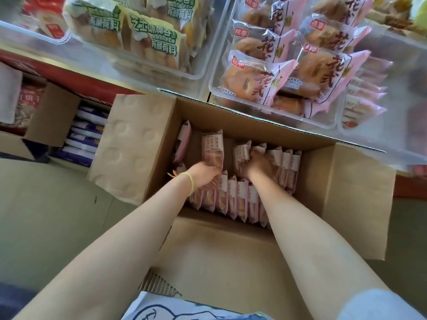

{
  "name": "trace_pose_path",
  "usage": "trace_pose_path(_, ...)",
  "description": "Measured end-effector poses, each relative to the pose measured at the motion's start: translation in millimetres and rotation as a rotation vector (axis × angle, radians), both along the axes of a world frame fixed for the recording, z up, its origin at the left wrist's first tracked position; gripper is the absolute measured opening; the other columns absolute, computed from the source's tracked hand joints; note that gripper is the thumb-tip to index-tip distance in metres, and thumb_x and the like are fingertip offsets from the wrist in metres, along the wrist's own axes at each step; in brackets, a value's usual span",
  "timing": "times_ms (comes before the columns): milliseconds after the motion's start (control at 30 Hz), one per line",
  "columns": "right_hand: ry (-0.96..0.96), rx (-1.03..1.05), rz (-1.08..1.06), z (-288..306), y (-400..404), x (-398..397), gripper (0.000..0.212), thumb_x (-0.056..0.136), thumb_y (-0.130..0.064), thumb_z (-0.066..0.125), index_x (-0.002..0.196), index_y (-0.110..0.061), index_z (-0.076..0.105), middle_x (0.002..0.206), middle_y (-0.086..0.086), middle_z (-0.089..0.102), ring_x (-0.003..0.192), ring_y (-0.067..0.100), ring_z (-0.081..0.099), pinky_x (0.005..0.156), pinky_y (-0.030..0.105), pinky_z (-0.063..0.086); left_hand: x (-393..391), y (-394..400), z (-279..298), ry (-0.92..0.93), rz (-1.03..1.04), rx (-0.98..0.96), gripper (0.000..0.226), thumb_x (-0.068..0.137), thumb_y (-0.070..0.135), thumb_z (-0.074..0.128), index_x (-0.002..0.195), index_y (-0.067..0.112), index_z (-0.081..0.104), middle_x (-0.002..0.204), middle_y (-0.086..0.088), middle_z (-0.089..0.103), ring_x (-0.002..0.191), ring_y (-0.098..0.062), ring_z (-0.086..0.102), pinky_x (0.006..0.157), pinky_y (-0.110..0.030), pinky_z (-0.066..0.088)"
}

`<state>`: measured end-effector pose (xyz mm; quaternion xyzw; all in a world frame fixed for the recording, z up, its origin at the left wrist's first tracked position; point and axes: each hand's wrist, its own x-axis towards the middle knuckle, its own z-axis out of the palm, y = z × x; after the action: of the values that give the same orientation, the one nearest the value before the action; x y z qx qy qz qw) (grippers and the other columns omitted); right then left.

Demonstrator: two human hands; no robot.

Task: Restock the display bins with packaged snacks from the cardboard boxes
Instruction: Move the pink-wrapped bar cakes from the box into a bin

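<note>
An open cardboard box (346, 204) on the floor holds rows of pink-wrapped bread packs (233, 199) standing on edge. My left hand (205, 174) reaches into the box and grips one pink pack (212, 148), which stands higher than the rest. My right hand (258, 163) is deeper in the back row, fingers curled round several packs (275, 158) there. Above the box, a clear plastic display bin (215, 88) holds the same pink bread packs (318, 68) face up.
A second clear bin (196, 75) at upper left holds yellow-green bread packs. Left of the box, another carton (53, 112) holds blue-and-white packs. The box's flaps stand open to the left, right and front. Beige floor lies at lower left.
</note>
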<state>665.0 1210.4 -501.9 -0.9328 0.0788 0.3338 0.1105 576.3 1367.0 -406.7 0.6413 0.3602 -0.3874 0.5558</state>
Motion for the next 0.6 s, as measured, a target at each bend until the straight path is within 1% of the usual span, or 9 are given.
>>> trace_pose_path(67, -0.065, 0.023, 0.02, 13, 0, -3, 0.049, 0.094, -0.038, 0.061, 0.14, -0.027, 0.051, 0.138, 0.01, 0.053, 0.123, 0.031, 0.054, 0.096, 0.039, 0.051, 0, 0, 3, -0.004, 0.022, 0.001, 0.031, 0.097, 0.022, 0.052, 0.121, 0.006, 0.062, 0.11, -0.013, 0.07, 0.083, -0.023, 0.067, 0.077, -0.032, 0.053)
trace_pose_path(133, -0.143, 0.026, 0.043, 35, -1, -13, 0.046, 0.094, -0.04, 0.061, 0.137, -0.029, 0.053, 0.135, 0.008, 0.051, 0.118, 0.03, 0.056, 0.091, 0.038, 0.052, 0, 0, 7, -0.014, 0.054, -0.009, 0.03, 0.097, 0.022, 0.053, 0.12, 0.005, 0.062, 0.108, -0.013, 0.07, 0.085, -0.024, 0.067, 0.08, -0.033, 0.054)
trace_pose_path(233, -0.317, 0.066, 0.112, 74, -10, -35, 0.039, 0.091, -0.04, 0.063, 0.127, -0.025, 0.059, 0.134, 0.007, 0.046, 0.118, 0.029, 0.052, 0.086, 0.033, 0.046, 1, 0, 14, -0.058, 0.131, -0.029, 0.038, 0.092, 0.031, 0.06, 0.124, 0.011, 0.06, 0.108, -0.008, 0.071, 0.097, -0.022, 0.069, 0.09, -0.037, 0.056)
trace_pose_path(300, -0.362, 0.22, 0.107, 102, -19, -46, 0.037, 0.091, -0.042, 0.063, 0.123, -0.024, 0.061, 0.132, 0.003, 0.052, 0.119, 0.024, 0.052, 0.088, 0.032, 0.047, 3, -4, 25, -0.126, 0.19, -0.044, 0.059, 0.081, 0.047, 0.069, 0.13, 0.017, 0.054, 0.114, -0.005, 0.068, 0.103, -0.019, 0.066, 0.092, -0.038, 0.056)
trace_pose_path(400, -0.242, 0.587, -0.123, 157, -32, -55, 0.033, 0.091, -0.034, 0.069, 0.122, -0.03, 0.06, 0.118, -0.016, 0.061, 0.105, 0.002, 0.057, 0.084, 0.019, 0.049, 9, -13, 44, -0.242, 0.168, -0.135, 0.09, 0.059, 0.067, 0.079, 0.131, 0.019, 0.053, 0.127, -0.016, 0.062, 0.114, -0.028, 0.062, 0.103, -0.046, 0.047)
trace_pose_path(433, -0.177, 0.723, -0.199, 176, -36, -59, 0.033, 0.09, -0.03, 0.071, 0.121, -0.032, 0.058, 0.114, -0.021, 0.061, 0.103, -0.001, 0.058, 0.085, 0.018, 0.051, 11, -18, 54, -0.27, 0.177, -0.211, 0.088, 0.057, 0.066, 0.081, 0.128, 0.02, 0.056, 0.125, -0.014, 0.065, 0.111, -0.026, 0.064, 0.105, -0.048, 0.046)
trace_pose_path(467, -0.121, 0.847, -0.254, 191, -41, -61, 0.032, 0.091, -0.028, 0.071, 0.119, -0.033, 0.058, 0.114, -0.02, 0.064, 0.104, 0.002, 0.061, 0.089, 0.024, 0.054, 12, -23, 67, -0.295, 0.187, -0.299, 0.08, 0.059, 0.061, 0.083, 0.125, 0.022, 0.059, 0.121, -0.01, 0.069, 0.109, -0.024, 0.066, 0.104, -0.047, 0.047)
trace_pose_path(533, -0.066, 1.036, -0.31, 218, -49, -64, 0.025, 0.093, -0.028, 0.068, 0.117, -0.032, 0.062, 0.115, -0.011, 0.07, 0.108, 0.009, 0.067, 0.096, 0.036, 0.055, 12, -31, 89, -0.34, 0.169, -0.464, 0.058, 0.074, 0.047, 0.08, 0.123, 0.02, 0.063, 0.117, -0.008, 0.071, 0.105, -0.024, 0.068, 0.099, -0.042, 0.051)
trace_pose_path(600, -0.138, 1.136, -0.294, 241, -56, -64, 0.02, 0.095, -0.038, 0.062, 0.114, -0.036, 0.067, 0.11, -0.011, 0.072, 0.103, 0.006, 0.068, 0.09, 0.029, 0.054, 12, -36, 107, -0.398, 0.177, -0.569, 0.046, 0.088, 0.034, 0.07, 0.129, 0.015, 0.061, 0.119, -0.012, 0.069, 0.105, -0.027, 0.068, 0.092, -0.04, 0.055)
